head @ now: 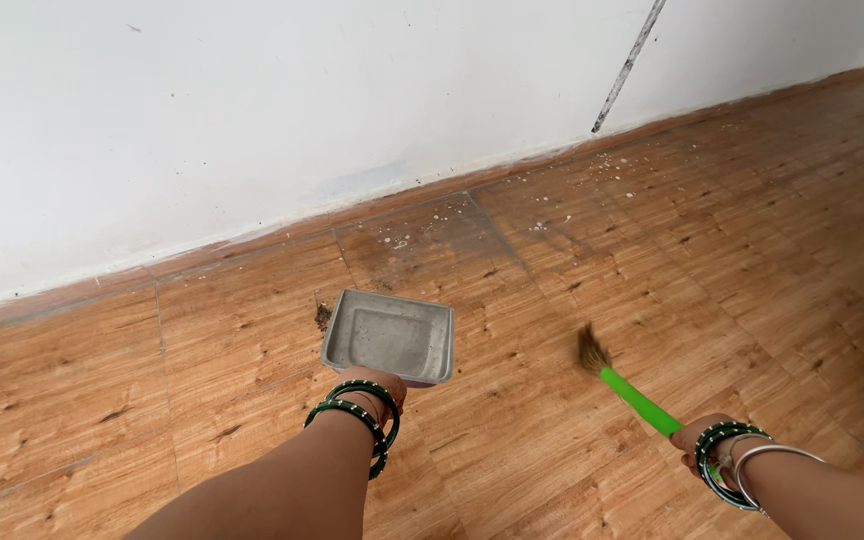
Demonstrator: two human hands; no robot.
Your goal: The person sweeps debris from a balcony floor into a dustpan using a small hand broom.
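Left hand [380,385] closed on the near edge of the shallow grey metal dustpan [389,336], judged light and rigid; right hand [700,445] wrapped around the green-handled straw brush [624,385], light, with soft bristles.

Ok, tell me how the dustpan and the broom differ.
The dustpan is a grey metal tray lying flat on the floor; the broom is thin, with a green handle and brown bristles, held slanting. The left hand grips the dustpan, the right hand the broom. Both are held at one end.
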